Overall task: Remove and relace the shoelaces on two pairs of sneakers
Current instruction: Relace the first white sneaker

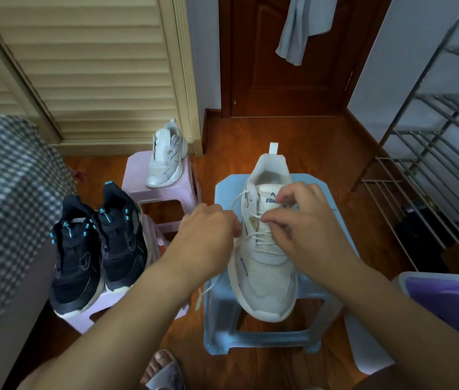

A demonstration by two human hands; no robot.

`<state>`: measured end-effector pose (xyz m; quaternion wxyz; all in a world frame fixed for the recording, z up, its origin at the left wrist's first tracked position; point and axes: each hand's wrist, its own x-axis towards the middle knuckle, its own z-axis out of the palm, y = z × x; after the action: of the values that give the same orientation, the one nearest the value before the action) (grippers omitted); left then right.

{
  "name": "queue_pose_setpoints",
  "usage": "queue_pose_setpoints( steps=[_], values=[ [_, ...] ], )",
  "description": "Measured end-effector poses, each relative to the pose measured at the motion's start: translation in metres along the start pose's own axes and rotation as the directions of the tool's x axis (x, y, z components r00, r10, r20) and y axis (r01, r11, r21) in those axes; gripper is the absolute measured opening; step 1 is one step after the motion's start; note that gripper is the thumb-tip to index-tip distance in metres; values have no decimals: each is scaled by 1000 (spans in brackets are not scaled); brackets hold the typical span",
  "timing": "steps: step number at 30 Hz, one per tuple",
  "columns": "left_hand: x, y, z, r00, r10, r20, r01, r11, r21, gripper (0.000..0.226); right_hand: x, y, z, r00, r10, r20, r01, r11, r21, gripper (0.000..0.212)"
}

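Seated over a blue plastic stool point(222, 190), I work the white shoelace point(264, 236) of the white sneaker point(264, 280) standing on it: my right hand point(304, 223) pinches the lace at the upper eyelets, my left hand point(208, 229) curls around the other end. Lacing or unlacing, I cannot tell; next, by my reckoning, the lace passes through an eyelet. The black pair point(95, 249) waits on a pink stool.

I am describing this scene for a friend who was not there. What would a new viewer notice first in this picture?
First, the white sneaker on the pale blue stool in the middle, with the left hand and the right hand both pinching its white lace near the tongue. To the left, a pair of black sneakers stands on a pink stool. Behind them, a second white sneaker sits on another pink stool.
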<state>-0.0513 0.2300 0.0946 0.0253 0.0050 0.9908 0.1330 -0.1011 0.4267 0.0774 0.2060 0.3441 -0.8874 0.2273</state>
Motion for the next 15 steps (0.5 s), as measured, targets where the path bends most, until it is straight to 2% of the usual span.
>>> queue_pose_setpoints(
  steps=[4, 12, 15],
  values=[
    [2, 5, -5, 994, 108, -7, -105, 973, 204, 17, 1, -7, -1, 1000, 3, 20, -1, 996, -85, 12],
    [20, 3, -13, 980, 200, 8, -191, 923, 335, 22, -6, -19, 0, 997, 57, 45, -52, 992, -116, 12],
    [26, 2, -20, 979, 200, 31, -200, 939, 280, 25, -11, -25, 3, 994, 105, 41, -99, 988, -122, 22]
  ],
)
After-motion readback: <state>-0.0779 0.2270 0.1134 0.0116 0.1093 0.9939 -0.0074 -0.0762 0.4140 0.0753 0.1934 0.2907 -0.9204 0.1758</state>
